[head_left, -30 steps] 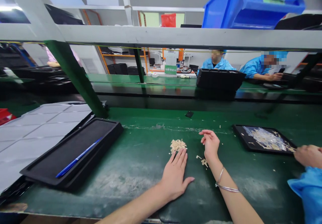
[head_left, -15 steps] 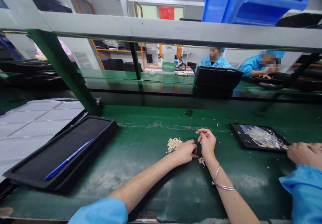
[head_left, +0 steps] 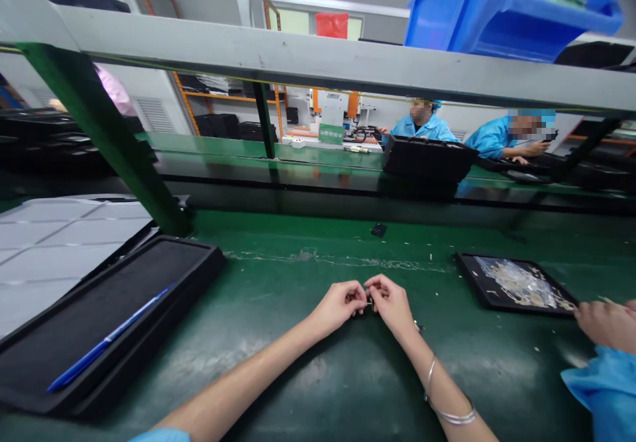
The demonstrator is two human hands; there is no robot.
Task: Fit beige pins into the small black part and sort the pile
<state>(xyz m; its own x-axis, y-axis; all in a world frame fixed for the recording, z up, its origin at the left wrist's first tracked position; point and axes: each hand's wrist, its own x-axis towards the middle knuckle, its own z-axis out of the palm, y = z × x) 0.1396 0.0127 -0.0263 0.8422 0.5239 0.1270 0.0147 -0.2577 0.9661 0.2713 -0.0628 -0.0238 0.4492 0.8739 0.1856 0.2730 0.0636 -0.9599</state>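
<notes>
My left hand [head_left: 346, 303] is closed in a pinch on a small thin pale piece [head_left: 369, 303] above the green bench. Almost touching it, my right hand [head_left: 390, 301] also has thumb and fingers pinched together; what it holds, if anything, is too small to name. The pile of pale pieces is hidden behind my hands. A few small bits [head_left: 419, 327] show beside my right wrist, which wears a silver bangle.
A black tray [head_left: 149, 276] with a blue pen [head_left: 106, 341] lies left. At right, another person's hand [head_left: 607, 323] is beside a black tray [head_left: 517, 311] of pale bits and clear plastic. A blue bin [head_left: 487, 18] hangs over the bench.
Both my hands have come together, my left hand now in front of the pale pile. My right hand has gone from loosely curled to pinched. The view has shifted slightly.
</notes>
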